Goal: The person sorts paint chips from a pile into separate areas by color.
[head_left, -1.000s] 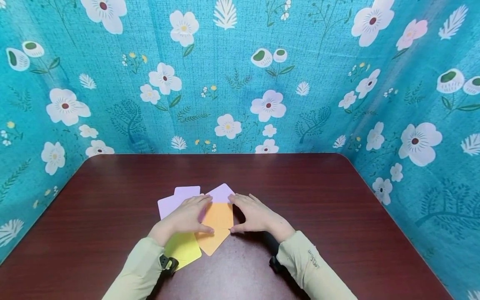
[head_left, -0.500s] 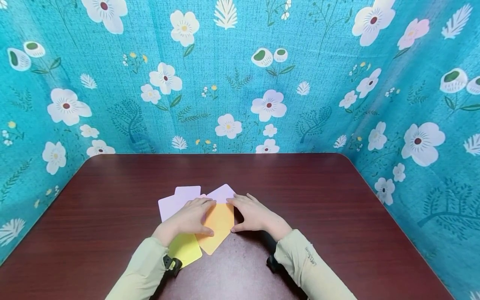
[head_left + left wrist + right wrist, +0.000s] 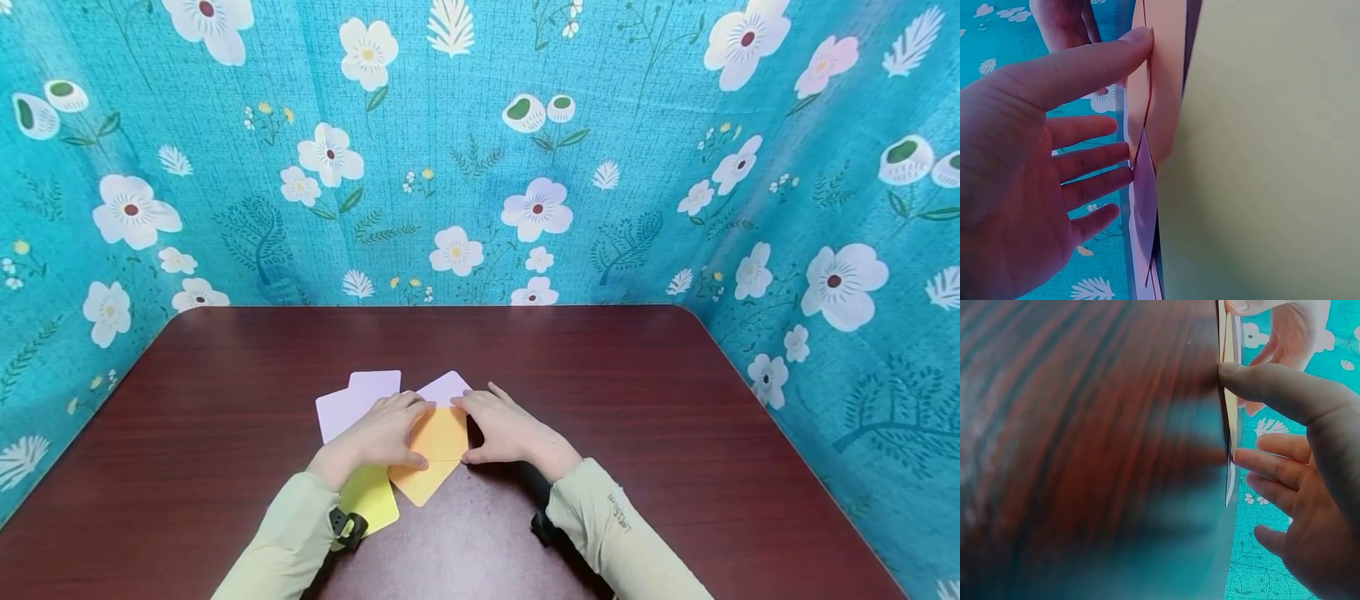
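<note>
On the table, an orange square of paper [image 3: 444,432] lies between my two hands. A lilac corner [image 3: 447,388] shows beyond it, and a second orange piece [image 3: 417,483] points toward me below a thin seam. My left hand [image 3: 371,433] rests on its left side, thumb near the seam and fingertips at the upper edge. My right hand [image 3: 510,427] touches the right side, thumb at the lower right corner and fingers at the upper one. In the left wrist view, a purple flap [image 3: 1144,200] stands slightly raised beside the fingers, which are nearly straight.
Lilac sheets [image 3: 341,412] lie left of the hands, overlapping. A yellow sheet [image 3: 375,500] sits under the left wrist, partly hidden. The dark red wooden table [image 3: 600,375] meets a blue floral curtain [image 3: 480,167] at its back and sides.
Both hands have drawn slightly closer together over the orange paper. The lilac corner has shifted a little toward me, and the lower orange piece and yellow sheet have moved slightly left.
</note>
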`<act>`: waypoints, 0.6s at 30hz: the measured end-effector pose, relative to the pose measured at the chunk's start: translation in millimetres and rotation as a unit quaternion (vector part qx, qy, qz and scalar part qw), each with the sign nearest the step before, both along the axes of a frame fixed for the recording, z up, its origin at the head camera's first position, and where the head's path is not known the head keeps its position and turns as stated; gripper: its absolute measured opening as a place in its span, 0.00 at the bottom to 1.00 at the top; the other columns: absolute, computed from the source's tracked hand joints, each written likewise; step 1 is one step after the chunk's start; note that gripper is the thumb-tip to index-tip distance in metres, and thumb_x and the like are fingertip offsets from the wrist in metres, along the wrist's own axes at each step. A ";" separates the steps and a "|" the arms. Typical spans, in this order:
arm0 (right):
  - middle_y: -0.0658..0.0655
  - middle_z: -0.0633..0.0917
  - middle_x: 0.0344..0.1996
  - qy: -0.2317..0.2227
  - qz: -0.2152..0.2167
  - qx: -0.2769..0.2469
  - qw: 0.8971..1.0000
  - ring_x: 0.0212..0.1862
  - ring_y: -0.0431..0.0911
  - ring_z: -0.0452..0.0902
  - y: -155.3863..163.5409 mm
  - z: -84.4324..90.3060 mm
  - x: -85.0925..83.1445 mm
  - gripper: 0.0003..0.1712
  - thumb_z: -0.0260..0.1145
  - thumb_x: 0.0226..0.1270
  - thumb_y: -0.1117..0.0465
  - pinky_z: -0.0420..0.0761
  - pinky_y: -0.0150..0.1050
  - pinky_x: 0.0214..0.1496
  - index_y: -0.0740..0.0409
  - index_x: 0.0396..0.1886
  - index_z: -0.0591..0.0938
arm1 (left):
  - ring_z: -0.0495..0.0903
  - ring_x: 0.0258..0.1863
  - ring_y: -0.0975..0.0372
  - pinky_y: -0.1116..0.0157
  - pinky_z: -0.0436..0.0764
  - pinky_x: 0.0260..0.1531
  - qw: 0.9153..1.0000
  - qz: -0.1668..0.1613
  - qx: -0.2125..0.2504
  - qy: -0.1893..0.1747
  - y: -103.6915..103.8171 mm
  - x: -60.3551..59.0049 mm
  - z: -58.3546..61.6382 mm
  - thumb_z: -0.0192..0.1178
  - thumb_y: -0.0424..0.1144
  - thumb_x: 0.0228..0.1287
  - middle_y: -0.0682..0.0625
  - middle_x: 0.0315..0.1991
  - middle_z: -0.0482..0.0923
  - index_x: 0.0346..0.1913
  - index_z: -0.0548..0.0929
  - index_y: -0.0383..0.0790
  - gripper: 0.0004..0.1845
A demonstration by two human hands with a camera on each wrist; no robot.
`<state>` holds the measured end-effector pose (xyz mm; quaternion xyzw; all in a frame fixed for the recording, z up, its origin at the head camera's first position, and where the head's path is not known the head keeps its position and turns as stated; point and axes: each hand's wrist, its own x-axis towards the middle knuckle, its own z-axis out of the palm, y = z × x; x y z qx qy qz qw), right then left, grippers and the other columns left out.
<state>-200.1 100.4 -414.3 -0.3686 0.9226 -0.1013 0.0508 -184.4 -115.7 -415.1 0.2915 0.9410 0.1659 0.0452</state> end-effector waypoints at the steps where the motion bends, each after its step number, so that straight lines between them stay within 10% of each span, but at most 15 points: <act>1: 0.55 0.73 0.58 0.002 0.001 0.000 1.000 0.63 0.50 0.63 0.0 -0.3 -0.3 0.44 0.70 0.46 0.45 0.51 0.56 0.67 0.58 0.62 0.67 | 0.68 0.52 0.51 0.51 0.64 0.55 1.000 0.000 0.001 -0.001 0.2 -0.1 0.0 0.71 0.48 0.38 0.44 0.52 0.71 0.58 0.71 0.34 0.41; 18: 0.53 0.75 0.54 0.012 -0.003 -0.032 0.999 0.62 0.49 0.64 13.1 3.7 -7.6 0.42 0.71 0.43 0.47 0.50 0.56 0.67 0.59 0.59 0.69 | 0.69 0.50 0.52 0.52 0.66 0.52 1.000 -0.002 -0.009 0.011 12.2 -5.9 7.3 0.71 0.48 0.37 0.45 0.50 0.71 0.57 0.72 0.37 0.39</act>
